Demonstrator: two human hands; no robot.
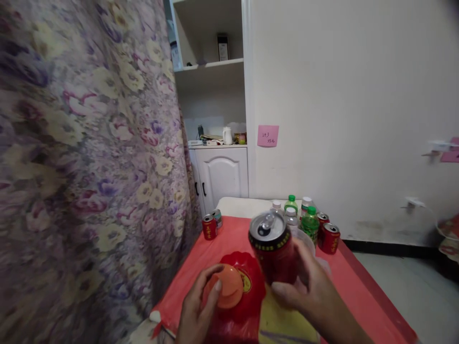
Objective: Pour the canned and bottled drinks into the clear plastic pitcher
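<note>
My right hand point(304, 286) is wrapped round a dark red drink can point(274, 253), lifted above the table and slightly tilted. The can's silver top faces me, with its tab up and its mouth open. My left hand point(199, 301) has thumb and fingers closed on the left side of a small round orange dish point(231, 286). This dish is over a red scalloped plate point(247, 303) with a gold emblem. Below the can lies a yellow cloth point(279, 320), partly covered by my right hand. Behind that hand, a clear plastic container point(306, 238) is mostly hidden.
On the red-covered table point(186, 282), a red can point(209, 227) and another can point(217, 217) stand at the back left. Several bottles, including a green-capped bottle point(310, 222), stand back right beside a red can point(330, 238). A floral curtain point(107, 167) hangs at left.
</note>
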